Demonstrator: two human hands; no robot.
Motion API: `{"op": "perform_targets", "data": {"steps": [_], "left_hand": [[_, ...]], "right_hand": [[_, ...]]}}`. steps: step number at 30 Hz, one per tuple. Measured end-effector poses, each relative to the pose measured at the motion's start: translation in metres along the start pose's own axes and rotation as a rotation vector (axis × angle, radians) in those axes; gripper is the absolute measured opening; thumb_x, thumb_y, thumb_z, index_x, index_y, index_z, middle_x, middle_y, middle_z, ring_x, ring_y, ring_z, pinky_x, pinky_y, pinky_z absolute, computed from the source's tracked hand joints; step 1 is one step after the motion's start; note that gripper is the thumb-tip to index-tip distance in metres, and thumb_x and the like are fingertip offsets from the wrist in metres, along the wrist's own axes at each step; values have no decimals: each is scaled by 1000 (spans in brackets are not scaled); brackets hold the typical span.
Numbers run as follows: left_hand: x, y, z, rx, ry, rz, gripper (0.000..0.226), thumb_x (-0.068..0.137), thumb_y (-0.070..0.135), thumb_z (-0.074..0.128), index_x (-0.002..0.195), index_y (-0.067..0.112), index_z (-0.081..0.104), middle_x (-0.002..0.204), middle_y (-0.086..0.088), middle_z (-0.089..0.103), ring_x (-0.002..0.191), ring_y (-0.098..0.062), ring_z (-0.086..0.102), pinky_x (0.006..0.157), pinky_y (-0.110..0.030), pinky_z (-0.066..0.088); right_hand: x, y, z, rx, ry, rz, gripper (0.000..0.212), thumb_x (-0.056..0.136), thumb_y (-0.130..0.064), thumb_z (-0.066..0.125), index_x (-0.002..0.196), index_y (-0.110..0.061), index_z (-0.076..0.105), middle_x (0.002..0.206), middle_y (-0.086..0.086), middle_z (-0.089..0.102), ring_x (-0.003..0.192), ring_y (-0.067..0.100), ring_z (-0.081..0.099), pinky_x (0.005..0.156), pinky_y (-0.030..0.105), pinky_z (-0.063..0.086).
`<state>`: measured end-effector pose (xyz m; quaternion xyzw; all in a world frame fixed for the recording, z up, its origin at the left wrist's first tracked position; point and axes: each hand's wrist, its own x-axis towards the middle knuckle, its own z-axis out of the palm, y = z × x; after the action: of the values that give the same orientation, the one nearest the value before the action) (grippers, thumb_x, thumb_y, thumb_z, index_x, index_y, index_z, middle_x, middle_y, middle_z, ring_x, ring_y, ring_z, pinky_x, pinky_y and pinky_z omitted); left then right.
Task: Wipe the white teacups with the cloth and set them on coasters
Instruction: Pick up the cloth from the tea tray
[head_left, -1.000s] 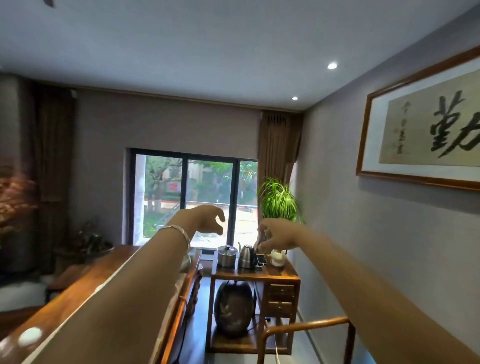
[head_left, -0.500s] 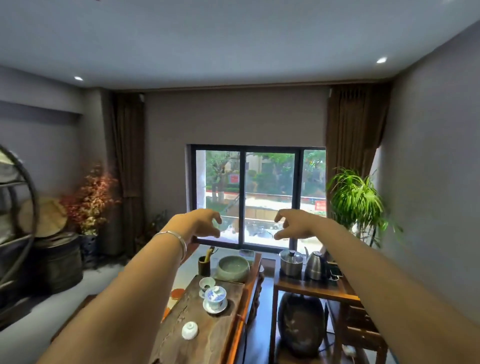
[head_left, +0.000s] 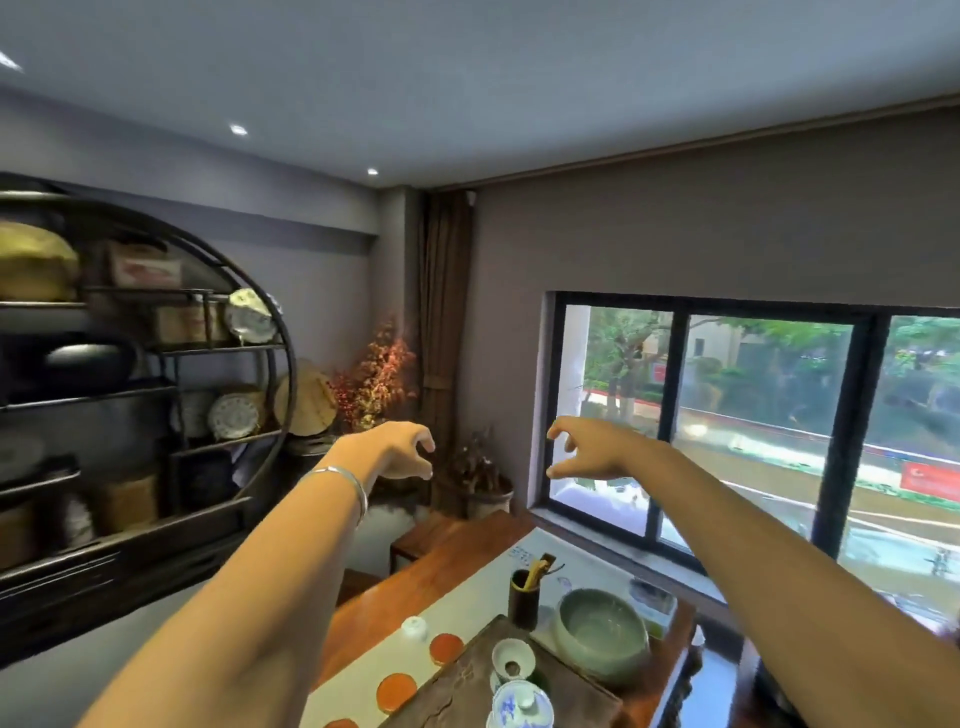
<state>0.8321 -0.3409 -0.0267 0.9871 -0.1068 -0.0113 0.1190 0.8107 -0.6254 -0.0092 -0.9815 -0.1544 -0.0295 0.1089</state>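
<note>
Both my arms stretch forward at chest height, well above the tea table. My left hand (head_left: 400, 449) and my right hand (head_left: 584, 451) hang in the air with loosely curled fingers and hold nothing. Below them a small white teacup (head_left: 414, 626) stands on the pale table runner (head_left: 483, 587). Round orange coasters (head_left: 445, 648) (head_left: 396, 691) lie on the runner beside a dark tea tray (head_left: 467, 686). A white strainer cup (head_left: 512, 660) and a blue-and-white lidded cup (head_left: 519, 704) sit on the tray. No cloth is in view.
A green ceramic bowl (head_left: 602, 631) and a dark utensil holder (head_left: 523, 597) stand at the tray's far end. A round dark display shelf (head_left: 156, 395) fills the left wall. A large window (head_left: 753, 415) is ahead on the right, with a small wooden stool (head_left: 426, 538) beyond the table.
The view has swung left, from the side table and plant to the tea table and round shelf. Both hands stay raised and empty, still loosely curled.
</note>
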Motion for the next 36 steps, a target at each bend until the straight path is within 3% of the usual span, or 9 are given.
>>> {"op": "perform_targets", "data": {"steps": [7,15,18,24,31,36], "left_hand": [[34,-33,35,-139,47,-174,47,90,31,63,135,24,49,125,1,63,108,-18,58,83,-26,42],[-35,-114,105,-185,57,-470,44,90,25,63,131,21,51,124,-4,63,110,-21,58,94,-34,47],[-71,-136,135,-211,48,-556,44,88,22,64,131,19,52,124,-6,62,110,-24,58,93,-35,49],[-150,-186,179,-355,115,-723,45,89,27,64,132,23,51,128,-6,62,108,-21,58,87,-29,45],[-246,-221,239,-478,215,-858,48,86,25,70,131,21,53,130,-7,60,110,-20,59,91,-34,52],[-305,-225,284,-516,216,-952,43,85,28,69,126,24,57,123,-6,64,102,-18,60,85,-27,48]], "right_hand": [[109,8,45,59,-95,-239,58,82,-39,67,131,-17,43,130,12,55,112,28,56,86,32,44],[150,-66,138,50,-259,-526,57,83,-43,66,129,-19,43,127,10,57,107,24,56,86,32,45],[143,-98,174,32,-315,-618,58,82,-44,66,130,-22,41,129,8,56,108,23,57,83,30,47],[102,-177,244,46,-341,-800,62,81,-40,66,132,-16,41,132,10,55,115,27,55,92,40,49],[41,-257,331,35,-444,-989,67,82,-41,64,135,-11,36,136,15,49,119,30,51,93,39,46],[9,-294,378,103,-555,-1071,56,82,-35,63,130,-13,42,129,13,54,113,29,54,85,36,47]]}}
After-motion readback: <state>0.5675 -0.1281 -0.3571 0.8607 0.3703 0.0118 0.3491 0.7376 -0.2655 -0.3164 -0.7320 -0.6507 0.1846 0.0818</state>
